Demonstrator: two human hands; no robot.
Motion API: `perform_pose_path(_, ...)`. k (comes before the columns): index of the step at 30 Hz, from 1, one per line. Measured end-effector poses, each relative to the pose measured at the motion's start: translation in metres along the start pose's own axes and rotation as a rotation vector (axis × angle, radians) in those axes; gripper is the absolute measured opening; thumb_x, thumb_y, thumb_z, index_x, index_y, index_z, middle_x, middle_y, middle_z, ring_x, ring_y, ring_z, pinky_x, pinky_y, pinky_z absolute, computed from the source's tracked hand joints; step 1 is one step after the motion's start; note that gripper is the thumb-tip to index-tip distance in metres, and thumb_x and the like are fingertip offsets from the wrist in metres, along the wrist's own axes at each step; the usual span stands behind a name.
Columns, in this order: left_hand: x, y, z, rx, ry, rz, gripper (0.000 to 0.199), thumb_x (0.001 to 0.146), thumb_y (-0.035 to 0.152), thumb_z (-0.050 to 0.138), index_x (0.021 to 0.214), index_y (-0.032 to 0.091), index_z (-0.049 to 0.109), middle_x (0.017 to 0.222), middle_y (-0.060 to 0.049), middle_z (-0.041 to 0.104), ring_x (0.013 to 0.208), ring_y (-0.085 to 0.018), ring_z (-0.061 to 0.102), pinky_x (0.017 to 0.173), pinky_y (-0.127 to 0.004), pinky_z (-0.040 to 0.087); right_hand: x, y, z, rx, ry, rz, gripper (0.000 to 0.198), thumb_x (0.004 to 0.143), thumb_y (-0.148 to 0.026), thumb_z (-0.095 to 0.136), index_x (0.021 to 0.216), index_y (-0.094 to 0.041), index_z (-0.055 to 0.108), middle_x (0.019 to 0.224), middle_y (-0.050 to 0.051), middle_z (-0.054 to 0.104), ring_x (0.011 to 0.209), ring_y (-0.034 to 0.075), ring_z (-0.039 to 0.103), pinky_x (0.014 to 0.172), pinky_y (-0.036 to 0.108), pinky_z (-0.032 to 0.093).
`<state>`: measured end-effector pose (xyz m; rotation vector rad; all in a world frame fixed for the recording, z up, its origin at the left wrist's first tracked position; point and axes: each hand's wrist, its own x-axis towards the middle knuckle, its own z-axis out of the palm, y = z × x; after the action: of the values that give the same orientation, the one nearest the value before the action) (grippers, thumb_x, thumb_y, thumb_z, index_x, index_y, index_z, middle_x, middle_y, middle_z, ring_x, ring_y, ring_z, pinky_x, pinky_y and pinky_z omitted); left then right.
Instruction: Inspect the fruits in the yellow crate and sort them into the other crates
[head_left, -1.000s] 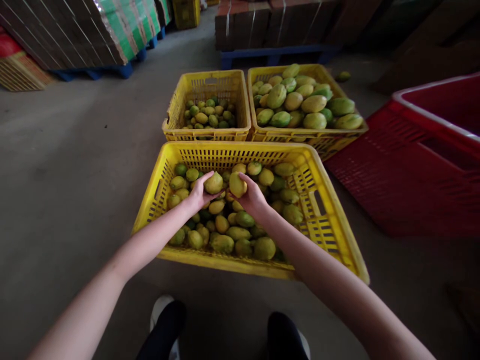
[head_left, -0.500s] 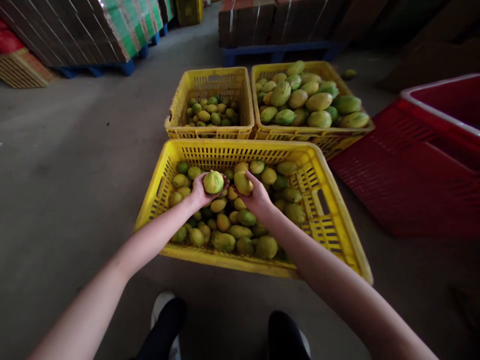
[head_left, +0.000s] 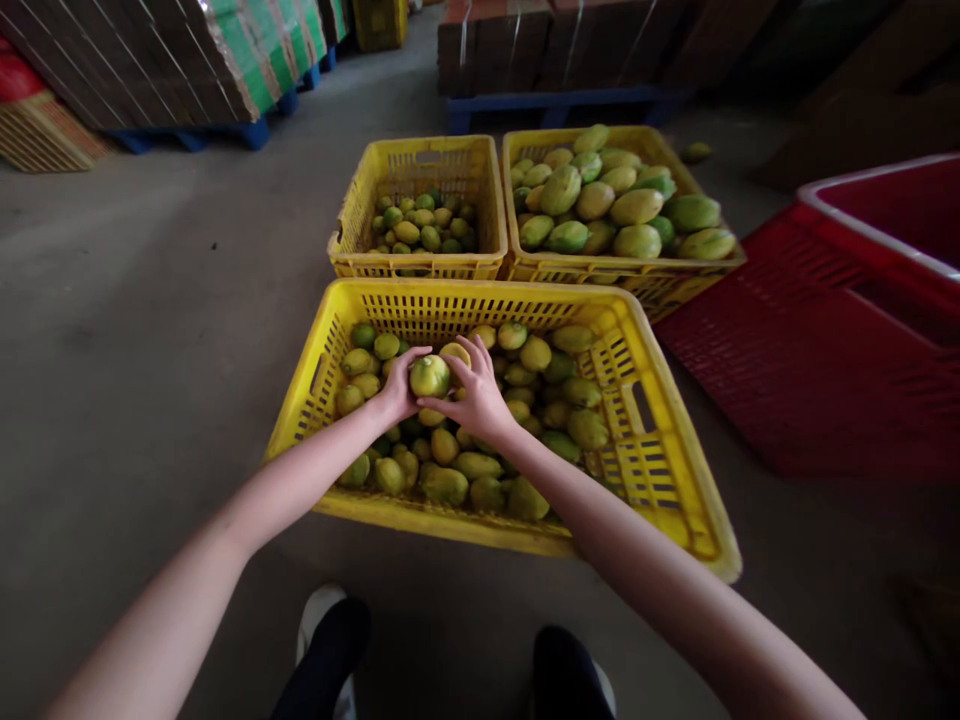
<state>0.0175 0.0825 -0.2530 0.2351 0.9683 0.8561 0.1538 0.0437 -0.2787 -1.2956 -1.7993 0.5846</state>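
My left hand [head_left: 400,388] is closed around a round green-yellow papaya [head_left: 430,377] held over the front yellow crate [head_left: 675,470]. My right hand [head_left: 480,395] meets it from the right, thumb below the fruit and fingertips at its right side, the other fingers spread. A yellower papaya [head_left: 456,352] shows just behind those fingers; whether the right hand touches it I cannot tell. Beneath both hands lie many loose papayas [head_left: 444,486], green to yellow, within the crate.
Behind stand two more yellow crates: the left crate [head_left: 345,220] holds small fruit, the right crate [head_left: 540,268] is heaped with larger papayas. A red crate [head_left: 780,330] leans at right. Stacked cartons on a blue pallet [head_left: 555,110] stand farther back. My feet are at the front.
My right hand has turned over and moved left to the papaya in my left hand. The papaya it held is no longer in its palm. The left hand has barely moved.
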Motion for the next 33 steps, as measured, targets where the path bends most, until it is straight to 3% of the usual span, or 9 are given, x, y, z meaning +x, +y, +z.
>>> perform_pose_path(2, -0.002, 0.001, 0.000, 0.007, -0.018, 0.027, 0.020, 0.081, 0.037, 0.061, 0.072, 0.020, 0.067, 0.065, -0.005, 0.070, 0.083, -0.027, 0.074, 0.080, -0.042, 0.061, 0.001, -0.006, -0.001, -0.084, -0.008, -0.081, 0.071, 0.066, -0.061, 0.085, 0.122, -0.020, 0.067, 0.149, 0.021, 0.049, 0.150, 0.045, 0.029, 0.118, 0.070, 0.027)
perform_pose_path(9, -0.009, 0.004, 0.004, 0.027, -0.043, -0.070, 0.035, 0.092, 0.047, 0.052, 0.074, 0.020, 0.067, 0.067, -0.007, 0.070, 0.092, -0.029, 0.074, 0.084, -0.041, 0.061, 0.000, -0.015, -0.002, -0.024, -0.070, -0.191, 0.062, 0.074, -0.051, 0.080, 0.125, -0.022, 0.059, 0.124, 0.016, 0.068, 0.126, 0.037, 0.059, 0.117, 0.065, 0.034)
perform_pose_path(14, -0.006, 0.013, 0.009, -0.008, -0.039, -0.039, 0.040, 0.092, 0.052, 0.052, 0.080, 0.019, 0.070, 0.072, -0.008, 0.072, 0.092, -0.029, 0.073, 0.085, -0.041, 0.061, -0.001, -0.025, -0.011, 0.044, 0.058, -0.189, 0.057, 0.075, -0.051, 0.080, 0.120, -0.024, 0.058, 0.122, 0.014, 0.068, 0.120, 0.033, 0.061, 0.107, 0.053, 0.048)
perform_pose_path(19, -0.005, 0.042, 0.007, -0.059, -0.053, 0.121, 0.040, 0.094, 0.053, 0.051, 0.086, 0.018, 0.069, 0.078, -0.008, 0.073, 0.092, -0.028, 0.073, 0.083, -0.040, 0.061, 0.002, -0.027, -0.024, 0.017, 0.245, -0.031, 0.056, 0.074, -0.051, 0.080, 0.117, -0.025, 0.055, 0.112, 0.010, 0.069, 0.105, 0.030, 0.066, 0.092, 0.047, 0.055)
perform_pose_path(24, -0.010, 0.056, 0.009, -0.078, 0.062, 0.329, 0.050, 0.099, 0.057, 0.043, 0.070, 0.020, 0.061, 0.062, -0.004, 0.064, 0.084, -0.022, 0.072, 0.076, -0.031, 0.059, 0.004, -0.013, -0.027, 0.009, 0.314, -0.022, 0.057, 0.070, -0.053, 0.082, 0.111, -0.025, 0.055, 0.102, 0.006, 0.070, 0.092, 0.027, 0.068, 0.083, 0.043, 0.058)
perform_pose_path(28, -0.012, 0.044, 0.013, 0.116, 0.016, 0.462, 0.057, 0.092, 0.067, 0.048, 0.060, 0.021, 0.058, 0.062, -0.003, 0.065, 0.080, -0.020, 0.071, 0.073, -0.028, 0.056, 0.001, -0.011, -0.023, 0.030, 0.305, -0.017, 0.058, 0.069, -0.054, 0.083, 0.111, -0.025, 0.056, 0.101, 0.006, 0.070, 0.091, 0.027, 0.069, 0.082, 0.042, 0.058)
perform_pose_path(33, -0.010, 0.030, 0.007, 0.460, 0.001, 0.696, 0.061, 0.093, 0.063, 0.043, 0.050, 0.022, 0.057, 0.060, -0.004, 0.065, 0.078, -0.019, 0.067, 0.075, -0.027, 0.052, -0.004, -0.018, -0.021, 0.065, 0.222, -0.039, 0.056, 0.072, -0.051, 0.082, 0.116, -0.026, 0.057, 0.110, 0.008, 0.071, 0.100, 0.028, 0.068, 0.090, 0.044, 0.057)
